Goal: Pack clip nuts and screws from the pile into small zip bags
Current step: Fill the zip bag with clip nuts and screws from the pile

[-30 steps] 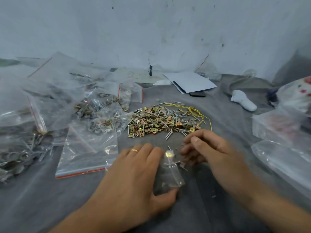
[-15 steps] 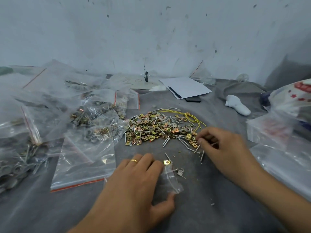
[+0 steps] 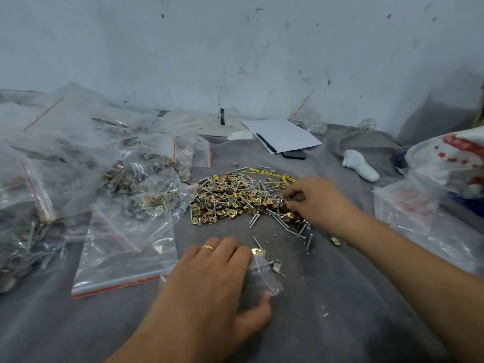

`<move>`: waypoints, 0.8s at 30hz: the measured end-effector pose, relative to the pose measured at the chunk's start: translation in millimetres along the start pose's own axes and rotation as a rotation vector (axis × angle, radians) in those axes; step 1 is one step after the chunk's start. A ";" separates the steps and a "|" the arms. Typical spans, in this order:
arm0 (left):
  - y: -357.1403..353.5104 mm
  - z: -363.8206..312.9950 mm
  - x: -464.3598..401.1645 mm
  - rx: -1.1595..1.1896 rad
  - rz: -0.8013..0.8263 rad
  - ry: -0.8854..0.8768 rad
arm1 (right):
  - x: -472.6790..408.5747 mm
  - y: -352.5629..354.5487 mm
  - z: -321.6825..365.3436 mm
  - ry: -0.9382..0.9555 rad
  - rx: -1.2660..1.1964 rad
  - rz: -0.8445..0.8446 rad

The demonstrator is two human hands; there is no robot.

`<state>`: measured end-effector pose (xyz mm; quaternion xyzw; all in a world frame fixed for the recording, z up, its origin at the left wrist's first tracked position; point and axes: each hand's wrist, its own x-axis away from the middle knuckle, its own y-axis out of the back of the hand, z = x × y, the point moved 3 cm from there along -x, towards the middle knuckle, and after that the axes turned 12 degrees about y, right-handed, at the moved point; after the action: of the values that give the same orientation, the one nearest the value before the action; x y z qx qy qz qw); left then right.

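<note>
Grey cloth: covered the work surface, with everything lying on it.
Pile: brass-coloured clip nuts and silver screws heaped at the middle, a few screws strewn on its near right edge.
Right hand: reached into the right end of the pile, fingertips curled down and pinching among the pieces (which piece they held could not be told).
Left hand: lay flat with fingers straight, pressing on a small zip bag near the middle, thumb at the bag's near corner.
Small zip bag: clear, sticking out to the right from under the left hand, with one clip nut at its far edge.
Ring: gold, on a left finger.
Filled bags: stacked at the left, holding hardware.
Flat red-striped bag: just left of the left hand.
Paper and pen: far, beyond the pile.
White object: far right.
</note>
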<state>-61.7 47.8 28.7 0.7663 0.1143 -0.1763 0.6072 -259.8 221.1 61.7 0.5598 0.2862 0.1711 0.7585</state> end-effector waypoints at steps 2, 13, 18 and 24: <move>1.8 -0.3 0.2 0.004 0.013 0.011 | 4.4 0.8 0.4 0.011 -0.043 -0.041; 3.9 -0.4 1.8 0.016 0.089 0.061 | 18.3 -1.3 -8.9 0.054 -0.222 -0.151; 3.7 -1.1 1.5 0.021 0.088 0.063 | 33.3 1.0 -21.0 -0.079 -0.599 -0.257; 4.4 -1.2 1.7 0.049 0.091 0.064 | 59.3 9.1 -14.5 -0.238 -1.408 -0.365</move>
<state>-58.3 47.9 32.1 0.7906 0.0944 -0.1264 0.5917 -222.1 269.2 52.9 -0.1014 0.1129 0.1234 0.9807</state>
